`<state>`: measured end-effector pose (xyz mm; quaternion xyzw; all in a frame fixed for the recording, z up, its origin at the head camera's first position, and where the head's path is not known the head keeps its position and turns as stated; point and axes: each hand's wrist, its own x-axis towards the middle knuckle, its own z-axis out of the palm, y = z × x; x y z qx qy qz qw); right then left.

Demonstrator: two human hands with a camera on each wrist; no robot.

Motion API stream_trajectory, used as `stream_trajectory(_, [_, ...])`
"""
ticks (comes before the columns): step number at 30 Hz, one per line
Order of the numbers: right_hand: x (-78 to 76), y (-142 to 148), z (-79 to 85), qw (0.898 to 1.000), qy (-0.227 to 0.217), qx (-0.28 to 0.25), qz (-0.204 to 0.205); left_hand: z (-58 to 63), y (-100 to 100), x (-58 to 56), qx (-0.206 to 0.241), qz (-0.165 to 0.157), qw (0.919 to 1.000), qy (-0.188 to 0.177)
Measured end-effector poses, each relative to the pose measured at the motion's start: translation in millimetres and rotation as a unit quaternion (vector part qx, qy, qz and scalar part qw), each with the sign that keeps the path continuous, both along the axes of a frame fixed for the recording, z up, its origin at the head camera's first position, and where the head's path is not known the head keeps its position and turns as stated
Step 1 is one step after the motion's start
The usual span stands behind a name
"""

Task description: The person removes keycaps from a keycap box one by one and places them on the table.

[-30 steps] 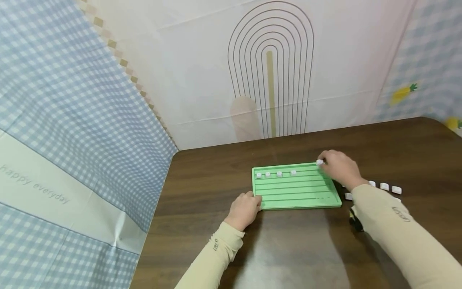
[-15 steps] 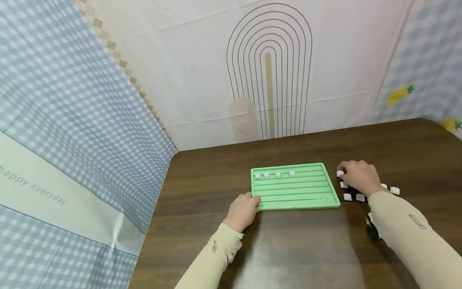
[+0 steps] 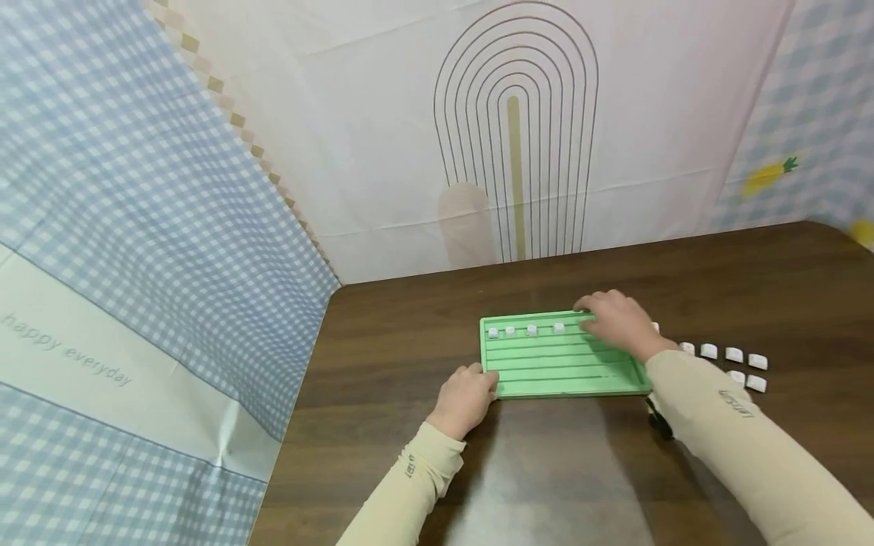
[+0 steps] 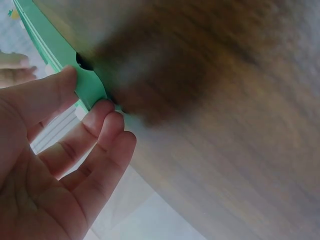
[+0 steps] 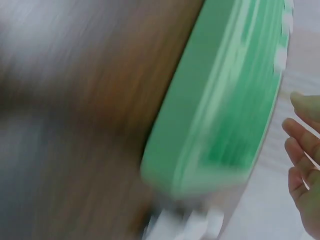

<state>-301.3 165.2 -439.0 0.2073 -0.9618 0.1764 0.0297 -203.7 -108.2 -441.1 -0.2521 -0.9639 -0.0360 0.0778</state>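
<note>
Right of centre in the head frame, the green board (image 3: 560,368) lies on the bench (image 3: 546,470), its lower left corner pinched in the left hand's (image 3: 464,398) grip. The right hand (image 3: 623,324) is over its upper right part, grip spread, with nothing seen between thumb and fingers. Good work here likely calls for a firm left pinch against skidding, and for right fingertips kept clear of the four white blocks (image 3: 532,331) along the top groove and the loose blocks (image 3: 734,354) at the frame's right.

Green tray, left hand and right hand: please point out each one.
Green tray (image 3: 546,362), head view: bare ridged surface.
Left hand (image 3: 464,398), head view: back of the hand.
Right hand (image 3: 621,326), head view: its back.
</note>
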Motion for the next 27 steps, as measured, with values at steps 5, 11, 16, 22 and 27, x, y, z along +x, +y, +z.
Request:
stream_trajectory(5, [3.7,-27,-14.6,1.000,-0.011,0.018,0.001,-6.8,2,2.9,-0.006,0.000,0.9999,-0.008])
stream_trajectory(11, [8.0,-37,-21.8,0.998,0.033,0.057,0.004,-9.2,2,5.1,0.000,-0.001,1.0000,0.005])
stream_trajectory(16, [7.3,-39,-18.7,0.996,0.047,0.071,0.011,-7.5,2,3.8,0.009,0.002,0.9999,0.005])
stream_trajectory(22, [5.1,-19,-9.2,0.998,0.047,0.030,-0.005,-8.4,3,1.7,0.007,-0.001,1.0000,0.001])
stream_trajectory(27, [2.9,34,3.4,0.996,0.014,-0.019,-0.084,-7.0,0,-0.9,0.000,0.001,1.0000,0.001])
